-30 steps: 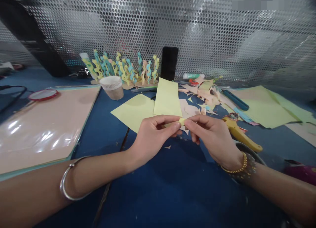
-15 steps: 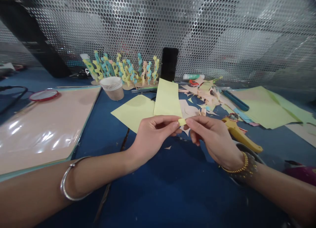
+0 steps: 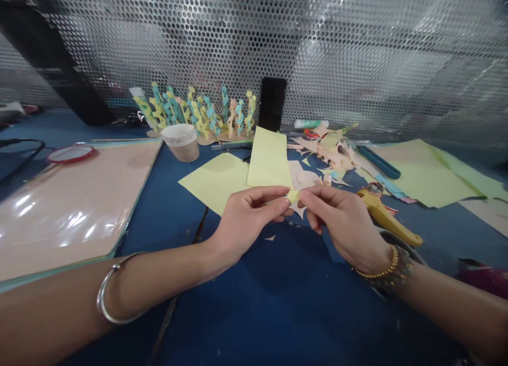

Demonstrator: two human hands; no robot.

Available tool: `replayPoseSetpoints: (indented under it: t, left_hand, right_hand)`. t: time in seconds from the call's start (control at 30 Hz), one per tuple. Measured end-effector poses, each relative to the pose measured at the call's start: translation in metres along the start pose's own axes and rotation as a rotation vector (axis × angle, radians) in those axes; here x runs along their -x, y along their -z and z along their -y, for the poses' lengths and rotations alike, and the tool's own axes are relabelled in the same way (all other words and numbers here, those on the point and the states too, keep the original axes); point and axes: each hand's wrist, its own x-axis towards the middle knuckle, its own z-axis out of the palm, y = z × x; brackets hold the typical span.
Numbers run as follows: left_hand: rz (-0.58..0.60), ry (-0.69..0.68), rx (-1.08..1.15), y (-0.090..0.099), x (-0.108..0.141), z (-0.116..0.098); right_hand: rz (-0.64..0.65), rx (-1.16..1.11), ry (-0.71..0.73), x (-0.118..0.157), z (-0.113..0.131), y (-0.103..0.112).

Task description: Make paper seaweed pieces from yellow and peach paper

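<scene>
Blue worktable (image 3: 254, 313), pink board under clear plastic (image 3: 71, 218) at far left. Pale yellow paper strip (image 3: 269, 158) lying over a yellow paper sheet (image 3: 214, 183), just past both hands. Yellow-handled tool (image 3: 383, 215) near right hand. Left hand (image 3: 246, 228) and right hand (image 3: 345, 223) close together, both in a narrow pinch on a small yellow paper piece (image 3: 292, 196), held between them above the table.

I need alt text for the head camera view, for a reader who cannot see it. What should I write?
The left hand and right hand pinch a small pale yellow paper piece over a blue table, next to a yellow paper strip. Curly paper cut-outs and a black phone stand behind.
</scene>
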Motion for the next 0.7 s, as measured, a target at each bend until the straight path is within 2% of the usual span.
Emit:
replayPoseSetpoints:
  t: [0.37, 0.7]
  left_hand:
    - [0.000, -0.015, 0.010, -0.0006, 0.0009, -0.0002]
    - [-0.001, 0.015, -0.075, -0.0016, 0.0011, -0.0018]
  right_hand:
    - [0.072, -0.177, -0.133, 0.0026, 0.0064, -0.0045]
    - [0.078, -0.287, -0.140, 0.0045, 0.0096, -0.0063]
